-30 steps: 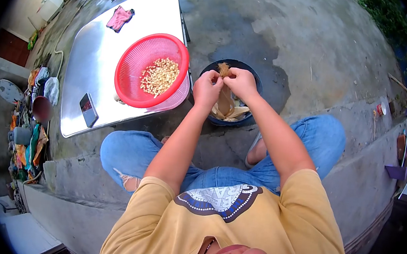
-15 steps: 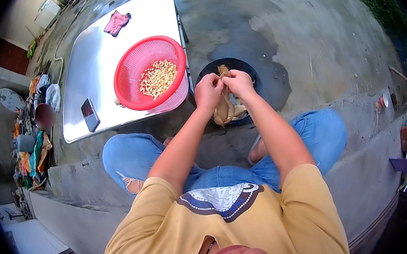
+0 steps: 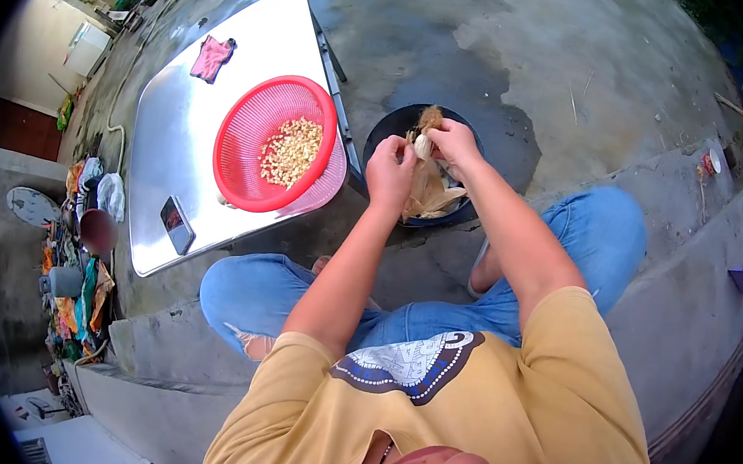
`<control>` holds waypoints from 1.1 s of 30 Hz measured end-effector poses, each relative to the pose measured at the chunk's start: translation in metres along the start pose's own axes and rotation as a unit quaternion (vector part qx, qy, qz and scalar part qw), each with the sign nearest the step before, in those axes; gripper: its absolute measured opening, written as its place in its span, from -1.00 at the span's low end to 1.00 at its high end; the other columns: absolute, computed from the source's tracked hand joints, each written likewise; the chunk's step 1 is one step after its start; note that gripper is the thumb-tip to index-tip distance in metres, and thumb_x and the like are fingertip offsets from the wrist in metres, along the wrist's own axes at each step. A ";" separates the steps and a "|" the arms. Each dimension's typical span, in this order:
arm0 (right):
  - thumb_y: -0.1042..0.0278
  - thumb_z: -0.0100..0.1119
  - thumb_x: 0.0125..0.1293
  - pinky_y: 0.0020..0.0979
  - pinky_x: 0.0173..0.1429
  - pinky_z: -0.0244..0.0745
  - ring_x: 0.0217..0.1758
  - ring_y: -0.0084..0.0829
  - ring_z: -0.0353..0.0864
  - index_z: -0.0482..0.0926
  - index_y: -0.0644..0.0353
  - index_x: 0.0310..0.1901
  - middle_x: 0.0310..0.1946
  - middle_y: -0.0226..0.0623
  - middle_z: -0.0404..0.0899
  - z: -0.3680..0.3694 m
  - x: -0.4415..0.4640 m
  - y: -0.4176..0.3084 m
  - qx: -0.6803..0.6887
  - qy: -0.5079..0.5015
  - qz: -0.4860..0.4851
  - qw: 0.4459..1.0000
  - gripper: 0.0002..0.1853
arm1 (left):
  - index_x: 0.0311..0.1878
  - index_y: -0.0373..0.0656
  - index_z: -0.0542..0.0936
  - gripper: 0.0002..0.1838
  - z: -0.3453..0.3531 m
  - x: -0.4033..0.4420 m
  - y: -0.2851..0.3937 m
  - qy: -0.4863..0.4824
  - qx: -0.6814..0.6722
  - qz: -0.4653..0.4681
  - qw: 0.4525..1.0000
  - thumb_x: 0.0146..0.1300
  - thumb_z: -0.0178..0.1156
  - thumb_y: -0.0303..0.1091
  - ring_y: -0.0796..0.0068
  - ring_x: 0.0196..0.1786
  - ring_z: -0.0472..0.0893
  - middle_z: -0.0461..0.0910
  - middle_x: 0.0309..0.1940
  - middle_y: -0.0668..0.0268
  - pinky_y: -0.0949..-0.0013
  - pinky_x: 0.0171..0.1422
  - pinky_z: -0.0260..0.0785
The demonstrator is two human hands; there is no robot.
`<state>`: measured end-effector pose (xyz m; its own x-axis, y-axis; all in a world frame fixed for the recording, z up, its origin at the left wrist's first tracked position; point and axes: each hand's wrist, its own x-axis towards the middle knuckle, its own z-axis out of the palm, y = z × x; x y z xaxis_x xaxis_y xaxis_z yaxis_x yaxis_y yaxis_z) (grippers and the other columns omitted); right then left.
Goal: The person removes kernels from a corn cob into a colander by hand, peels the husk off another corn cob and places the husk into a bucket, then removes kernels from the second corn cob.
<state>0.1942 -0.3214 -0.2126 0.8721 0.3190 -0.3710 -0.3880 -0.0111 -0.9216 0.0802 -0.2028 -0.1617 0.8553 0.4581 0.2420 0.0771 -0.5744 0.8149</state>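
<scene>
Silver-topped, the table (image 3: 173, 159) carries things close to its edges, and a bump could send them off. Beside it on the ground stands the dark tub (image 3: 388, 126), wide enough to catch what drops straight down but not what springs sideways. The red basket (image 3: 331, 134) sits at the table's tub side, its rim seeming to reach past the edge; a left elbow or forearm swung out could tip it and spill the kernels inside. The ear (image 3: 423, 147) is held over the tub, pale tip bared and husk (image 3: 429, 188) hanging below. A hard tug on that husk could snap the tip or jerk the ear free, as the hold looks small and high up. The left hand (image 3: 390, 173) is nearly closed, its fingertips pinching what looks like husk at the ear's side; the right hand (image 3: 454, 143) is curled, thumb and fingers gripping the ear near the top. The phone (image 3: 178, 225) lies near the table's near edge — a knock there could drop it onto concrete. Loose silk (image 3: 433, 117) could shed onto fingers, or blow among the kernels (image 3: 290, 153).
</scene>
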 end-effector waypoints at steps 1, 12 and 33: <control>0.38 0.22 0.36 -0.35 0.02 0.63 -0.11 -0.50 0.70 0.68 0.23 0.00 -0.12 -0.35 0.72 -0.004 0.000 -0.002 0.006 -0.004 -0.013 1.000 -0.77 | -0.24 -0.27 0.61 -0.81 -0.001 0.004 -0.007 -0.024 -0.045 -0.035 0.998 0.40 0.26 -0.32 0.49 -0.33 0.58 0.63 -0.38 0.29 0.35 -0.17 0.44; 0.52 -0.15 0.54 -0.11 -0.11 0.71 -0.20 -0.22 0.72 0.42 0.31 0.11 -0.20 -0.11 0.63 -0.006 -0.003 -0.017 0.260 0.053 0.026 0.964 -0.78 | -0.15 -0.12 0.49 -0.84 0.006 0.003 -0.016 -0.155 -0.372 -0.074 0.912 0.61 -0.03 -0.36 0.66 -0.13 0.46 0.54 -0.23 0.44 0.50 0.06 0.32; 0.33 0.20 0.36 -0.17 0.05 0.53 -0.03 -0.05 0.64 0.68 0.21 -0.11 -0.19 -0.12 0.64 -0.034 0.002 -0.031 -0.257 0.184 -0.337 0.887 -0.82 | 0.19 -0.18 0.64 -0.65 -0.005 -0.012 -0.033 -0.040 0.080 0.138 0.986 0.36 0.25 -0.45 0.22 0.04 0.67 0.65 -0.03 0.11 0.28 0.21 0.47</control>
<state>0.2178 -0.3527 -0.1883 0.9294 0.0877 0.3586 0.3629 -0.3957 -0.8436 0.0649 -0.1858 -0.1888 0.8924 0.2184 0.3949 -0.0895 -0.7719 0.6294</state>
